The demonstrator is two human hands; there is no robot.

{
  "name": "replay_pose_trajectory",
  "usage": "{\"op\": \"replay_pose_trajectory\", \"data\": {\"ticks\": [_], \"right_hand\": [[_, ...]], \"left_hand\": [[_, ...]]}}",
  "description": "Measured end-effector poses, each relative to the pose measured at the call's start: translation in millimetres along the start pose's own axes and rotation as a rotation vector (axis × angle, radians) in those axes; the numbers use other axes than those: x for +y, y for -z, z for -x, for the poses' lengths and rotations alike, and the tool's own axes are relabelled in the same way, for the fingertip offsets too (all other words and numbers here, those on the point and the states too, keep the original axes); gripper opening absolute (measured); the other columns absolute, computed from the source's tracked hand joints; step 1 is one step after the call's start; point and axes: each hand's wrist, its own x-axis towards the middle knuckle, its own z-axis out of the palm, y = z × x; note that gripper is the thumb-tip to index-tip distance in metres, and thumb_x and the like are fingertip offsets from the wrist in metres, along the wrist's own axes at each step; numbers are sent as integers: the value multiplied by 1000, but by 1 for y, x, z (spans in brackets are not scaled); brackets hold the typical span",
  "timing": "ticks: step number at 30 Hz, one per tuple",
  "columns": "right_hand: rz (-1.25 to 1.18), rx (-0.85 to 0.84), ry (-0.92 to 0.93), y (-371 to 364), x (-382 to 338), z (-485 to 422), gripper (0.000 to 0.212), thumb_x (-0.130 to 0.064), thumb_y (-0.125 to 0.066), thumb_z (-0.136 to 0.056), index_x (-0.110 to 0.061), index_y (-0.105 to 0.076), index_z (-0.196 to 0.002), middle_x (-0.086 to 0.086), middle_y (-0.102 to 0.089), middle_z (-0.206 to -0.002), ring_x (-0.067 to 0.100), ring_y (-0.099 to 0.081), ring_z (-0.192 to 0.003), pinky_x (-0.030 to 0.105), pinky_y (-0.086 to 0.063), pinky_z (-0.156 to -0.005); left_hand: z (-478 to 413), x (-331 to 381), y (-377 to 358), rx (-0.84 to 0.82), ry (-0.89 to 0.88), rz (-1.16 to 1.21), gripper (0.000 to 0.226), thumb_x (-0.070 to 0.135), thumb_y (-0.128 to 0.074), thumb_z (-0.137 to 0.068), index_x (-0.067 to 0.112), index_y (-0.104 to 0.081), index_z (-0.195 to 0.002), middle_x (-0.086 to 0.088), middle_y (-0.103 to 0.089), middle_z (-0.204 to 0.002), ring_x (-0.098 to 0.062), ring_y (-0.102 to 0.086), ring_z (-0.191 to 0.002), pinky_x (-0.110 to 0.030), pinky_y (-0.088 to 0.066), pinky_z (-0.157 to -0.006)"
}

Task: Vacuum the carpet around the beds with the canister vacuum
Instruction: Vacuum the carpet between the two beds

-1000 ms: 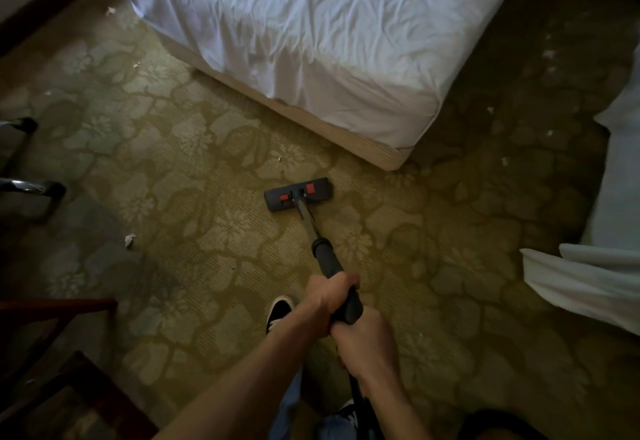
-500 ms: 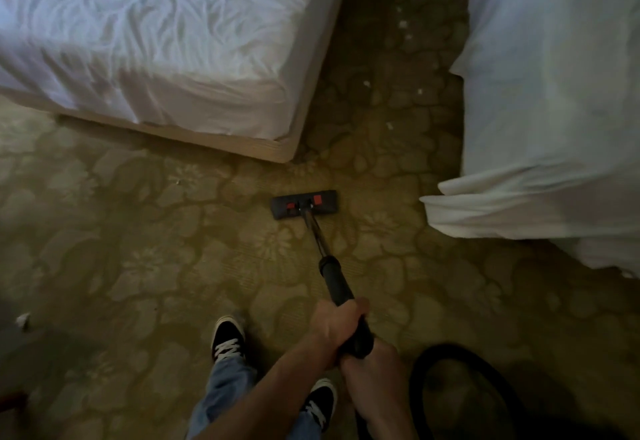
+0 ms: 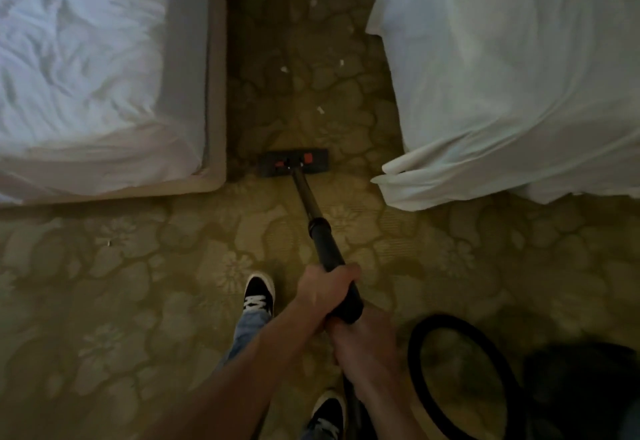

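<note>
view has swung right over the last second: a moment ago the floor head sat on open carpet off the corner of the left bed, now it sits at the mouth of the aisle between the two beds. floor head [image 3: 294,162] lies flat on the carpet [image 3: 138,283], just beside the base corner of the left bed [image 3: 86,76], with the hanging sheet of the right bed [image 3: 519,76] near on the other side. wand [image 3: 313,211] runs back from it to the person. left hand [image 3: 322,292] wraps the black tube higher up, fingers [image 3: 348,272] curled round it; right hand [image 3: 363,346] grips the handle end just behind, the two hands touching. hose [image 3: 426,332] loops on the floor at the person's right, beside a dark bulk [image 3: 581,387], probably the canister, too dim to be sure. white scraps [image 3: 320,110] lie on the aisle carpet ahead of the head, not yet picked up. reading: the aisle pass is starting; a straight push forward between the beds looks next.
</note>
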Motion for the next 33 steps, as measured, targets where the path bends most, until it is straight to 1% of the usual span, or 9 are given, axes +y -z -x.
{"op": "replay_pose_trajectory", "data": {"ticks": [6,12,17,20,23,27,29,31,33], "right_hand": [[-102,101,48,-8,-93,-52,16,-29,-67,-90,-17,-70,-81,4,-68,-69,20,-63,-61,31,-46,-57],[-101,158,86,-13,-156,-113,14,-24,-68,-90,-14,-69,-80,6,-68,-70,23,-64,-62,34,-47,-56],[-110,159,114,-15,-198,-146,13,-18,-70,-86,-15,-64,-74,4,-62,-65,23,-61,-60,35,-46,-54],[-116,158,121,-16,-210,-158,15,-21,-70,-86,-17,-63,-73,6,-64,-67,27,-65,-63,39,-51,-56],[-151,149,113,-8,-209,-159,15,-26,-75,-84,-14,-67,-79,9,-68,-72,30,-68,-67,43,-56,-60],[-236,5,80,9,-196,-158,17,-23,-78,-80,-9,-72,-87,12,-73,-75,29,-69,-66,50,-61,-72],[-331,-80,64,20,-187,-154,15,-17,-79,-82,-6,-74,-92,11,-74,-78,23,-68,-65,45,-61,-71],[-401,-170,26,30,-176,-144,15,-15,-81,-83,-4,-74,-91,11,-73,-80,21,-68,-69,39,-59,-71],[-408,-267,-76,37,-161,-135,19,-18,-82,-85,-2,-72,-88,14,-69,-79,25,-66,-74,42,-60,-78]], "left_hand": [[-42,104,27,-44,-41,-16,21,25,-75,-84,11,-61,-90,-7,-65,-86,-20,-64,-74,-28,-53,-56],[-86,180,42,-78,-35,-29,41,24,-79,-78,-2,-69,-108,-13,-68,-92,-25,-67,-79,-32,-54,-60],[-107,227,56,-52,-18,-27,21,19,-75,-84,5,-61,-88,-9,-63,-83,-20,-61,-68,-30,-50,-51],[-115,241,59,-36,3,5,41,20,-78,-80,2,-60,-112,-16,-68,-100,-25,-66,-77,-30,-51,-52],[-114,242,51,-30,30,0,47,24,-79,-81,3,-57,-118,-17,-68,-110,-30,-68,-89,-36,-55,-63],[-112,234,38,-53,52,60,66,34,-83,-78,3,-60,-132,-19,-68,-123,-34,-68,-108,-41,-59,-83],[-109,227,33,-97,63,111,70,36,-86,-74,3,-61,-131,-18,-70,-116,-33,-69,-99,-44,-59,-88],[-101,222,31,-131,80,164,60,33,-87,-75,4,-64,-121,-16,-70,-97,-30,-68,-87,-45,-60,-90],[-95,210,27,-184,110,178,45,29,-85,-79,5,-65,-111,-12,-67,-82,-26,-68,-76,-41,-61,-81]]}}
